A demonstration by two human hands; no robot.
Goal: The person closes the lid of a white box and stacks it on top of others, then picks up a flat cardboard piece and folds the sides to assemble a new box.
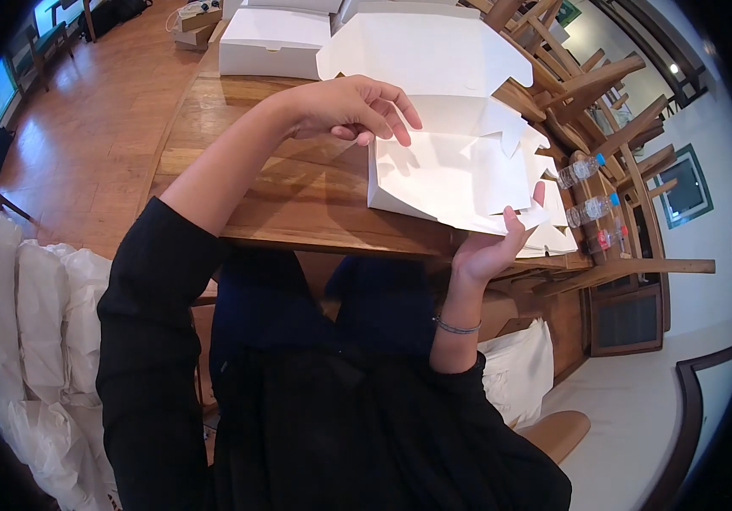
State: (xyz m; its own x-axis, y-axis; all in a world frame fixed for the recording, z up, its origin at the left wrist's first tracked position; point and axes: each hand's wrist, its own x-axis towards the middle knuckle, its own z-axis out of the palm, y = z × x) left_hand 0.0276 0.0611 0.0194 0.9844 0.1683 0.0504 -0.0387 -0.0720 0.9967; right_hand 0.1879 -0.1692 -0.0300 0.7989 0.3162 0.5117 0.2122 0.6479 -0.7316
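An open white cardboard box (443,183) lies on the wooden table (298,204), its large lid panel folded back away from me. Over the box's left side hangs my left hand (353,109), fingers bent and apart, with nothing visible in it. My right hand (495,243) grips the box's near right corner, palm turned up. Its thumb is at the front edge, one fingertip shows beyond the side flap, and the other fingers are partly hidden by the cardboard.
A closed white box (272,43) stands at the table's far left. Flat white cardboard (553,238) lies right of the open box. Plastic bottles (591,209) and stacked wooden chairs (587,85) are farther right. White wrapped bundles (42,315) are at the lower left.
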